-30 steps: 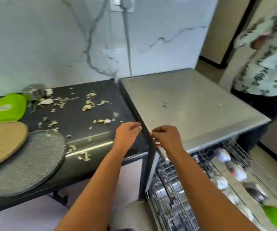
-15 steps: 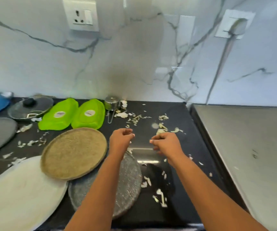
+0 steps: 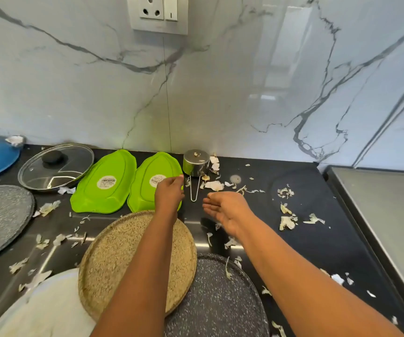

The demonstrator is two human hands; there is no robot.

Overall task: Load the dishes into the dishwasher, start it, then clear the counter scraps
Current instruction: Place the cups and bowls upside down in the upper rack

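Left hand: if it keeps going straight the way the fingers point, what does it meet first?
Probably the small steel cup by the wall. The left hand points up and slightly right over the green tray; the cup's wire handle lies just right. Height is unclear.

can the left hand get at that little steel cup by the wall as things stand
Probably yes. The left hand hovers over the right green tray, just short of the steel cup. Nothing stands between them, only scraps beside its wire handle.

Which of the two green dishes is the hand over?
The right bright green plastic dish, next to the small steel pot. The left hand covers its right edge; the left green dish lies clear of both hands.
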